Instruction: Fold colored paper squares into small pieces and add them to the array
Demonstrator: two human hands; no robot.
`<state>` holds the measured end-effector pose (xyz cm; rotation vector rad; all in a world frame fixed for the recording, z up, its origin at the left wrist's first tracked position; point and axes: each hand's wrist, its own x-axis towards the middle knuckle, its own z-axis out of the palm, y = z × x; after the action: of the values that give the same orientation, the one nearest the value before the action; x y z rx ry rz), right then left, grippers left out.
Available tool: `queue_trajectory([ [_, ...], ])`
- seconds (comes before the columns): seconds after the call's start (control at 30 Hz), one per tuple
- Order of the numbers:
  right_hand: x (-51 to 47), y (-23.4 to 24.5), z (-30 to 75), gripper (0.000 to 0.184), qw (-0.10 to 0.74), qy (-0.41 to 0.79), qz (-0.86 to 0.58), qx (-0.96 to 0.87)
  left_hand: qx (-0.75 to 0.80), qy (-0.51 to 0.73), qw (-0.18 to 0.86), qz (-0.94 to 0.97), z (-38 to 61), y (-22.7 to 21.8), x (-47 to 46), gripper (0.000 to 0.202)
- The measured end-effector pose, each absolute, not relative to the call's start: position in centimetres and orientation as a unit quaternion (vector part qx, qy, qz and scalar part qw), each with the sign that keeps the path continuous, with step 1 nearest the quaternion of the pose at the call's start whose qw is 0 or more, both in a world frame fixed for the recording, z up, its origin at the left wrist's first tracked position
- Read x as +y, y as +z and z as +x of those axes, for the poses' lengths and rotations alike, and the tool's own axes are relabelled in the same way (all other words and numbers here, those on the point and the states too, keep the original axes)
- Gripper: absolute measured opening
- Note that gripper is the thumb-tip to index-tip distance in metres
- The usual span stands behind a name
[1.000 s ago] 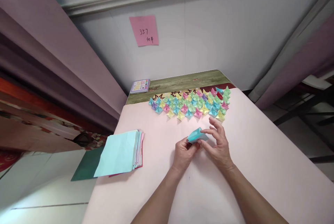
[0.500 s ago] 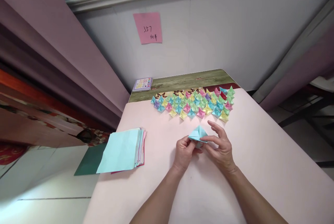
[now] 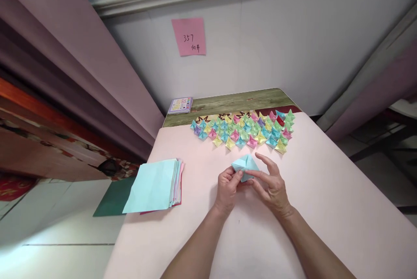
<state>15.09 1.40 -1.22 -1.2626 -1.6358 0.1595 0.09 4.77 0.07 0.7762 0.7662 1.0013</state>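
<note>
A light-blue folded origami paper [image 3: 248, 162] is held above the table between both hands, its layered flaps facing up. My left hand [image 3: 227, 190] pinches its left side, thumb on top and the other fingers curled below. At the lower right edge, my right hand [image 3: 274, 187] grips the paper between thumb and index finger, with another finger raised clear of it. Beyond the hands, many small folded paper pieces [image 3: 244, 135] in blue, green, yellow, pink and purple stand close together in rows.
At the left table edge lies a stack of square paper sheets [image 3: 153, 185], light blue on top, over a dark green sheet [image 3: 112, 198]. Small printed cards [image 3: 180, 105] sit at the back left corner. A pink note [image 3: 189, 37] hangs on the wall.
The folded paper has turned and tilted, so more of its front face shows. My left thumb now lies on its front, and my right index finger has moved left along the fold.
</note>
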Motion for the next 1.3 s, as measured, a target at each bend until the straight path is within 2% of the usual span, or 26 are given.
queue_trajectory([
  [0.13, 1.6, -1.4, 14.9, 0.037, 0.532, 0.081, -0.554, -0.635, 0.335, 0.45, 0.739, 0.373, 0.1, 0.0, 4.8, 0.037],
  [0.4, 1.7, -1.7, 15.0, 0.023, 0.512, 0.09, -0.576, -0.631, 0.364, 0.453, 0.709, 0.399, 0.3, -0.2, 4.9, 0.022],
  [0.67, 1.4, -1.6, 14.7, 0.015, 0.546, 0.258, -0.532, -0.593, 0.383, 0.469, 0.684, 0.406, 0.4, -0.6, 4.9, 0.022],
  [0.8, 1.4, -1.9, 14.7, 0.015, 0.555, 0.31, -0.558, -0.533, 0.396, 0.498, 0.656, 0.407, 0.2, -0.6, 5.0, 0.024],
  [0.9, 1.4, -1.9, 14.7, 0.021, 0.54, 0.342, -0.574, -0.511, 0.4, 0.519, 0.636, 0.407, -0.1, -0.5, 5.3, 0.036],
  [1.03, 1.4, -1.7, 14.7, 0.025, 0.502, 0.402, -0.554, -0.528, 0.419, 0.475, 0.644, 0.43, -0.5, -0.6, 5.6, 0.025],
  [1.13, 1.4, -1.8, 14.6, 0.025, 0.481, 0.425, -0.553, -0.532, 0.436, 0.484, 0.621, 0.437, -0.6, -0.9, 5.7, 0.026],
  [1.3, 1.4, -1.8, 14.6, 0.027, 0.474, 0.401, -0.576, -0.532, 0.429, 0.496, 0.617, 0.435, -0.5, -0.9, 5.7, 0.024],
])
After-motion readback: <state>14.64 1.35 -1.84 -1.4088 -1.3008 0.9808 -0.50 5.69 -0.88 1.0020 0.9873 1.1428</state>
